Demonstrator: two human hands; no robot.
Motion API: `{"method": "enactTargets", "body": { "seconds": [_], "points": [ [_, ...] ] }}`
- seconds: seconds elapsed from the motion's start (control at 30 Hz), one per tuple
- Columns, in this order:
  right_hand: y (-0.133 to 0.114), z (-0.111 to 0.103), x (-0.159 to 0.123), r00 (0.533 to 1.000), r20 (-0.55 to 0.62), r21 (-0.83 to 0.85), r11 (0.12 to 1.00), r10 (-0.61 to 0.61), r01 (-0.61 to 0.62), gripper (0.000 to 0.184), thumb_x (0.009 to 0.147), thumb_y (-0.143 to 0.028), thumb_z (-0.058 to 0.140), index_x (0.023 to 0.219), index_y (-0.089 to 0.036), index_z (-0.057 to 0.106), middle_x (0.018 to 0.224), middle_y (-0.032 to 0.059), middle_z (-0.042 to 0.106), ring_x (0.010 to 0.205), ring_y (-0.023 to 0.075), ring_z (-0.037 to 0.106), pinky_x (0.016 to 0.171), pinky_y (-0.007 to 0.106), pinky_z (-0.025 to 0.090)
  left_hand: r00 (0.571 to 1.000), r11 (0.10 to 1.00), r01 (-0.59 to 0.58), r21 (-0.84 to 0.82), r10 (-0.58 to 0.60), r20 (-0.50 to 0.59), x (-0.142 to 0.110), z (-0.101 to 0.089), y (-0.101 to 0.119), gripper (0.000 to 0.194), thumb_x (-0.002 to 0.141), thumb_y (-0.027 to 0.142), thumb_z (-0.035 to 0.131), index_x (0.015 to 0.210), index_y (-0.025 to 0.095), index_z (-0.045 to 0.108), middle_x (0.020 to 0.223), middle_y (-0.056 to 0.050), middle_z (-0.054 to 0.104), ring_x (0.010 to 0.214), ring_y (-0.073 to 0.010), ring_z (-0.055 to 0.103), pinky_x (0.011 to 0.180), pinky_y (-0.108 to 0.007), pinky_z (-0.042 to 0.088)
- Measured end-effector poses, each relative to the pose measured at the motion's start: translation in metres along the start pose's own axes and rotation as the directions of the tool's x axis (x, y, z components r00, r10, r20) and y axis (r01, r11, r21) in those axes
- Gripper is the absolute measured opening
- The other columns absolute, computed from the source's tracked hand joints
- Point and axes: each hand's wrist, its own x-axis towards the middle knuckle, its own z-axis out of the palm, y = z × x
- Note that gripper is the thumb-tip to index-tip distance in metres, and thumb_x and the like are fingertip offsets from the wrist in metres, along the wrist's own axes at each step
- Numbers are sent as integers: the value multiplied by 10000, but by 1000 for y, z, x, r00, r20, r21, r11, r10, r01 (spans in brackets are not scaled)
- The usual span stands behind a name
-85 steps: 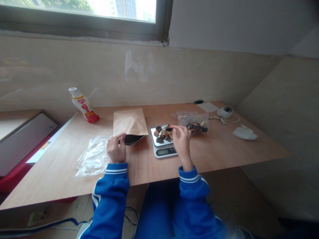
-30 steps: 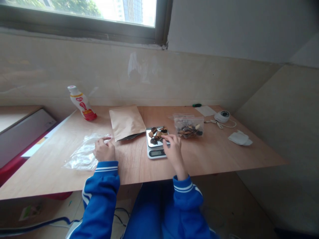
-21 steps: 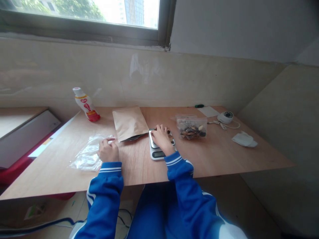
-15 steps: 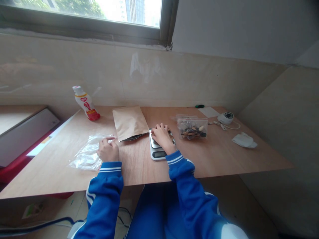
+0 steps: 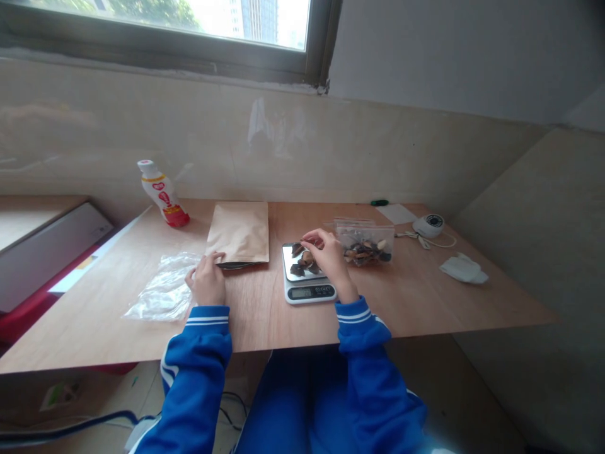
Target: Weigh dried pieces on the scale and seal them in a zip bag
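Observation:
My left hand (image 5: 208, 282) lies on the table with its thumb and fingers apart. Its index finger touches the lower left corner of a brown paper bag (image 5: 239, 232), and a clear plastic bag (image 5: 163, 290) lies just left of it. My right hand (image 5: 328, 255) is above the steel plate of a white kitchen scale (image 5: 293, 294), thumb and index finger pinched together. What they hold, if anything, is too small to make out. Several brown and dark dried pieces (image 5: 305, 261) lie on the plate. The scale's display is lit, but its digits are unreadable.
Behind my right hand stands a clear zip bag (image 5: 366, 246) of similar pieces. A white-and-red bottle (image 5: 163, 195) stands at the back left. Toward the right are a white dome camera (image 5: 428, 224) with its cable, a crumpled white tissue (image 5: 464, 269) and a green-handled tool (image 5: 379, 203).
My right hand has lifted off the scale and moved right, uncovering the pieces and display. The paper bag has turned and shifted left, its corner now under my left fingers.

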Motion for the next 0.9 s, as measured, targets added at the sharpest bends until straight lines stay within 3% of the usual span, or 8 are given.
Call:
{"method": "enactTargets", "body": {
  "seconds": [0.13,0.3,0.47,0.7,0.9],
  "points": [
    [12,0,0,1000,-3,94,996,3,-3,74,808,-246,605,814,-202,665,823,16,683,749,155,606,713,272,475,1000,1000,15,-12,-14,7,1,-1,3,358,783,84,424,1038,227,631,1211,-67,657,1116,-232,586,990,-415,264],
    [11,7,-3,997,74,146,989,5,-16,101,818,-222,574,824,-206,674,863,15,691,782,152,636,748,280,496,999,998,27,-55,-29,-25,2,-4,8,376,731,67,433,1014,214,632,1182,-67,670,1092,-221,594,978,-386,306],
    [3,17,-1,990,141,156,988,-10,-12,138,822,-159,543,818,-211,670,863,7,697,803,153,648,759,283,502,995,999,8,-47,-12,-101,2,-8,5,319,747,101,394,921,205,640,986,-72,679,971,-239,608,903,-375,369],
    [0,39,3,962,254,-139,981,-95,134,241,851,-60,505,905,-203,692,898,46,698,927,190,581,830,296,449,989,999,-18,-44,12,-144,1,-7,3,266,770,124,390,830,204,636,876,-75,643,901,-244,587,861,-376,382],
    [-4,45,-1,939,334,-446,864,-83,235,212,907,-187,510,995,-213,701,904,96,686,959,240,551,912,383,365,985,998,-27,-52,18,-172,1,-6,2,265,774,117,389,811,195,640,871,-84,649,870,-243,580,849,-379,389]
  ]
}}
